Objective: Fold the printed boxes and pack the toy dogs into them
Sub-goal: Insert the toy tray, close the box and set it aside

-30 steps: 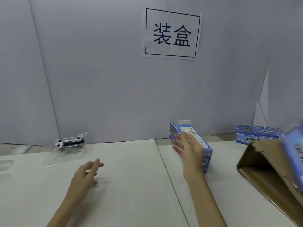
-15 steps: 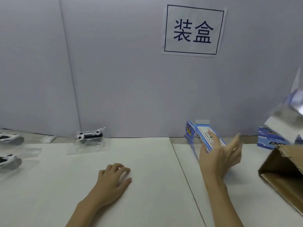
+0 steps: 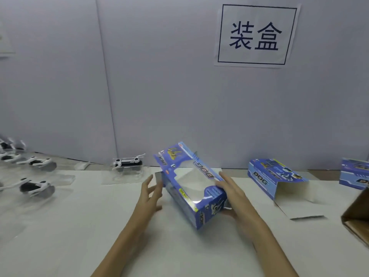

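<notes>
**Operator:** Near the middle of the white table top, which step is in hand?

**Instructor:** Box forming. The blue printed cardboard box with a clear window is erected and tilted, apparently raised off the surface. The right hand grips its near right end, fingers curled round the side. The left hand is at the far left end with fingers spread fairly wide and straight, touching or just short of the grey end flap; which of the two cannot be told.

**Operator:** What does the next move call for?

**Instructor:** Probably closing one end flap, then loading a dog. The nearest black-and-white toy dog in a clear plastic tray lies toward the back edge, just left of the box. The box must be held square while the flap tucks in, or the window panel may buckle.

**Operator:** What else is around?

**Instructor:** More toy dogs in trays lie toward the left edge. A second blue printed box, partly folded, lies to the right. A third blue box and a brown corrugated carton sit at the right edge. Nothing stands between the box and the nearest dog.
</notes>
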`<state>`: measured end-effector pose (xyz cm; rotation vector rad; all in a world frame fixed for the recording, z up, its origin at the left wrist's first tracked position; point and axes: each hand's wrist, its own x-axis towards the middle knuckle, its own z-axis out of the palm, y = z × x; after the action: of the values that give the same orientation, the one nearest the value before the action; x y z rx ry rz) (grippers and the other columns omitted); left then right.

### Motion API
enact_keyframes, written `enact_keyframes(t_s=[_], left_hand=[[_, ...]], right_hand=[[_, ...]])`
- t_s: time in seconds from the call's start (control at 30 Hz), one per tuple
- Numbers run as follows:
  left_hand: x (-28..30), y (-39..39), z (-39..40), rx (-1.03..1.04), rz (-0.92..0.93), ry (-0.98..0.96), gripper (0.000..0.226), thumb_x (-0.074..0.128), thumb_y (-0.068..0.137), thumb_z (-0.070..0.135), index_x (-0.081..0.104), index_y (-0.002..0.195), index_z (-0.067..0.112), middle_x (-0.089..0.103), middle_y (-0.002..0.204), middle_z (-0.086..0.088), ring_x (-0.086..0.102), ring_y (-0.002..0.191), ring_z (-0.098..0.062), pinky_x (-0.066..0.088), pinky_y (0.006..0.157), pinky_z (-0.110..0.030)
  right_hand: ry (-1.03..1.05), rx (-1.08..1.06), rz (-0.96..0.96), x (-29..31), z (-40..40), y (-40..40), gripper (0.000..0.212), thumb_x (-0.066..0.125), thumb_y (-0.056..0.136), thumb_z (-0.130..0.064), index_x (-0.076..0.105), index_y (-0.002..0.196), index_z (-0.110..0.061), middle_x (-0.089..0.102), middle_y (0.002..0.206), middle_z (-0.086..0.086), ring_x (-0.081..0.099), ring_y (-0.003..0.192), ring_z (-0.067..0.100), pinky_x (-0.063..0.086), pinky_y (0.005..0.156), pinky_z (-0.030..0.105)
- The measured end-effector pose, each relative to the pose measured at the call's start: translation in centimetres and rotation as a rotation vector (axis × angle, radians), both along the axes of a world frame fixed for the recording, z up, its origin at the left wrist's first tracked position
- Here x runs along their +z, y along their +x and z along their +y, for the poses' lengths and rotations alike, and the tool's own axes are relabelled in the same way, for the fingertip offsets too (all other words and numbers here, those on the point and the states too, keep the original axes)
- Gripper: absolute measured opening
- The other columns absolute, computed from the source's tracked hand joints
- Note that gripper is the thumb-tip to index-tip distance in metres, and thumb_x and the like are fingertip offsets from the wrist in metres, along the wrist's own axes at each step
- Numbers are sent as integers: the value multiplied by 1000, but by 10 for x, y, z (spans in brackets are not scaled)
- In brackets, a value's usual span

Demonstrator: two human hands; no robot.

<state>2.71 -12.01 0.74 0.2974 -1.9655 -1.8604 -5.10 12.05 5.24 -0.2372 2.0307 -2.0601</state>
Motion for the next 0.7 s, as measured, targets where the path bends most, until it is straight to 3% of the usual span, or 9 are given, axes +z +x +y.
enact_keyframes(t_s=[0.1,0.17,0.2,0.27,0.33,0.4,0.5,0.6,0.7], left_hand=[[8,5,-6,48,86,210,75,79,77,65,46,138,38,72,123,8,75,102,-14,61,67,-29],[8,6,-11,64,77,247,71,88,75,51,52,129,21,73,122,-4,76,96,-19,62,71,-34],[8,6,-14,68,78,273,73,89,73,47,52,127,16,73,122,-10,75,98,-22,61,80,-40],[6,5,-15,85,62,339,82,92,68,43,47,132,19,73,120,-13,74,105,-28,56,95,-49],[7,5,-7,74,46,348,87,92,67,44,41,135,25,73,119,-7,75,105,-28,58,92,-49],[8,5,6,40,53,316,78,90,71,45,44,130,26,72,121,-3,76,102,-24,60,87,-47],[13,8,17,-13,76,237,63,76,76,53,57,130,27,71,128,0,73,111,-24,56,100,-54],[23,16,20,-82,85,196,55,69,85,54,63,133,28,73,127,-2,73,111,-30,55,101,-57],[25,21,25,-121,77,213,33,62,101,35,65,131,23,74,125,-8,72,110,-37,55,96,-52]], right_hand=[[149,430,13,-3,-4,10,53,71,92,-33,54,136,-58,74,119,-13,74,106,19,63,79,40],[250,609,38,-2,-3,17,57,72,91,-45,47,140,-58,73,125,-2,73,111,23,62,85,39],[259,638,42,-2,-4,19,60,73,92,-50,44,144,-53,72,126,3,72,113,24,61,89,38],[204,580,74,-1,-10,23,68,70,88,-56,43,149,-40,68,133,4,70,118,19,59,95,37],[93,419,164,-2,-21,28,72,69,83,-56,42,147,-40,59,143,-4,66,121,10,60,90,30],[-35,304,223,-7,-32,32,65,71,90,-42,39,147,-45,58,143,-15,69,116,9,61,84,29],[-83,245,208,-13,-41,34,66,66,100,-22,34,154,-43,66,137,-12,71,115,21,61,93,45],[-72,253,206,-14,-42,35,65,62,103,-19,32,155,-43,71,130,-7,74,107,25,63,87,44],[-46,249,210,-15,-43,33,62,61,103,-19,35,154,-45,70,131,-4,76,101,26,63,84,43]])
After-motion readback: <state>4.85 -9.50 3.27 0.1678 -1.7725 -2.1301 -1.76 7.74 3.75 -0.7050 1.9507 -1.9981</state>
